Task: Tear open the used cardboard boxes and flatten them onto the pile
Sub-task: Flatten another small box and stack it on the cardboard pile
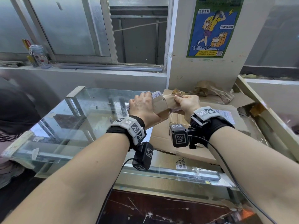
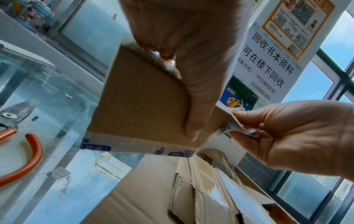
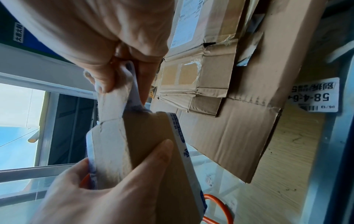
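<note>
A small brown cardboard box [image 1: 161, 105] with white printed tape is held up over the glass counter. My left hand [image 1: 148, 101] grips its left end, thumb across the brown face [image 2: 191, 106]. My right hand [image 1: 178, 98] pinches a white label strip [image 2: 236, 128] peeled partly off the box's right end; thumb and forefinger squeeze the strip [image 3: 118, 92] just above the box [image 3: 149, 151]. The pile of flattened cardboard [image 1: 207, 126] lies below and to the right of both hands, with a shipping label on its top sheet.
A glass display counter [image 1: 77, 113] spreads to the left. Orange-handled cutters [image 2: 28, 159] lie on it under the left hand. Crumpled brown paper [image 1: 210, 91] sits behind the pile by a pillar. A bottle [image 1: 38, 55] stands on the window sill. A person's dark clothing [image 1: 14, 110] is at far left.
</note>
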{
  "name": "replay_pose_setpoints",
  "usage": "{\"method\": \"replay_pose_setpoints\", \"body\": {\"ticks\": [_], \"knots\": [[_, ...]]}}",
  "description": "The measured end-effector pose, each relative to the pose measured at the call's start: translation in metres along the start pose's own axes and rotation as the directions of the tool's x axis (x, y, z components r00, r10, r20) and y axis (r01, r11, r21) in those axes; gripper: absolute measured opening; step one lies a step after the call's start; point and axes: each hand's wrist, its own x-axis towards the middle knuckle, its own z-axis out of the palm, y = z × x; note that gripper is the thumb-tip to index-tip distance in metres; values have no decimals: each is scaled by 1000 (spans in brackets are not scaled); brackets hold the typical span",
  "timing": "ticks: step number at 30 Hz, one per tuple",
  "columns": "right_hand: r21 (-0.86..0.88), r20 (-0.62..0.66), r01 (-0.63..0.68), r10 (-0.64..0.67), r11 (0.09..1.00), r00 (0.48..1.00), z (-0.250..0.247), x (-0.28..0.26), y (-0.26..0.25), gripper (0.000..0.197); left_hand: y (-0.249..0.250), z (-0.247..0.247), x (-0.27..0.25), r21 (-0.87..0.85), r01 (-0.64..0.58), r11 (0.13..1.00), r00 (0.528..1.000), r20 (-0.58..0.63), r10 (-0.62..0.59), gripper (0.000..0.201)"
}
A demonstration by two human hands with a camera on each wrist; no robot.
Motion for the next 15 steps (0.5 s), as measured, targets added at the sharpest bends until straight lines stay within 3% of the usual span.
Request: {"method": "replay_pose_setpoints", "body": {"ticks": [4, 10, 15], "knots": [[42, -23, -29, 30, 999, 999, 0, -4, -4, 7, 5, -4, -6, -117, 20, 993, 998, 59, -13, 95], [-167, -92, 199, -216, 966, 972, 5, -4, -11, 16, 11, -1, -8, -304, 130, 944, 991, 74, -113, 79], [-172, -85, 209, -226, 963, 970, 6, -1, -10, 21, 11, -3, -7, -348, 144, 926, 989, 87, -121, 90]]}}
